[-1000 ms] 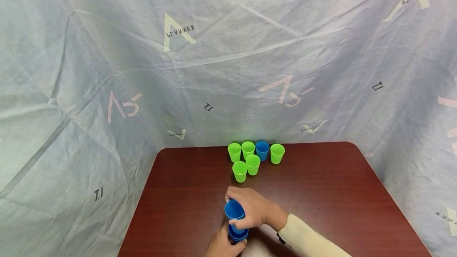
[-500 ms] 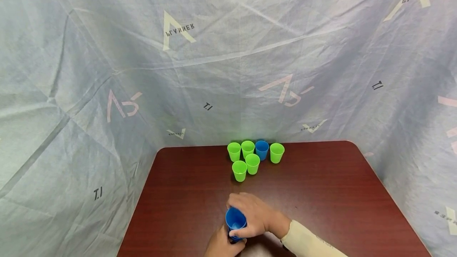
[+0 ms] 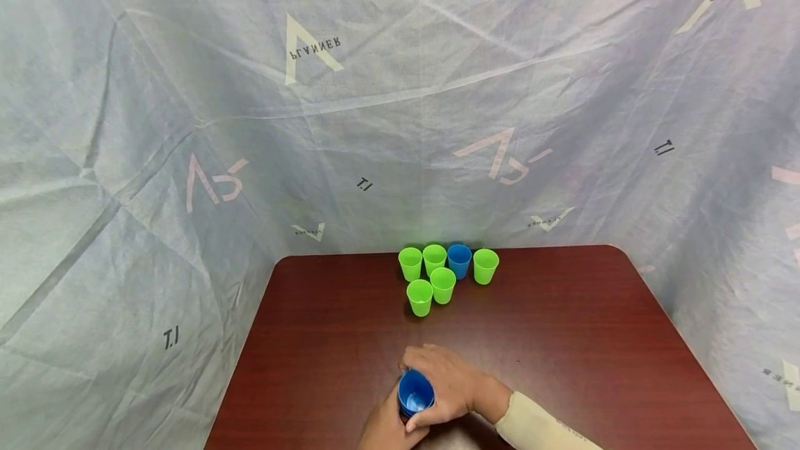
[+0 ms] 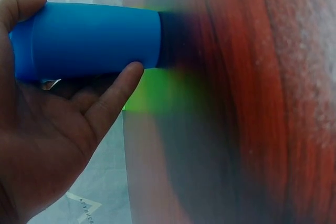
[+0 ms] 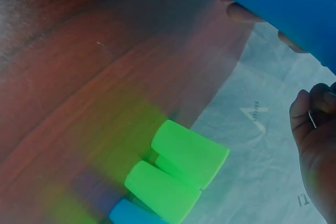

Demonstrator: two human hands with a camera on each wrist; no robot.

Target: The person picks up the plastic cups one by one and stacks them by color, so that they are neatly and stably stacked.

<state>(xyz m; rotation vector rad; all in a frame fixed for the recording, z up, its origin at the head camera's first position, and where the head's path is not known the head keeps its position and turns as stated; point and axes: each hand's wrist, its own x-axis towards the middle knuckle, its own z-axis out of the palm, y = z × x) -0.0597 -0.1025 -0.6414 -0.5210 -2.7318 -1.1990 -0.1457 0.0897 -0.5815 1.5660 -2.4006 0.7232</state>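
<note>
Head: above my table (image 3: 562,339), facing forward-down | left wrist: close by my left hand (image 4: 58,114), turned sideways | right wrist: close by my right hand (image 5: 319,150), tilted | head and right wrist share green cups (image 3: 442,288)

Held cups' (image 3: 415,392) btms hidden, head-cam

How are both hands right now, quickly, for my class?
Left hand: closed, holding the blue cup stack.
Right hand: closed, holding the same stack.
</note>
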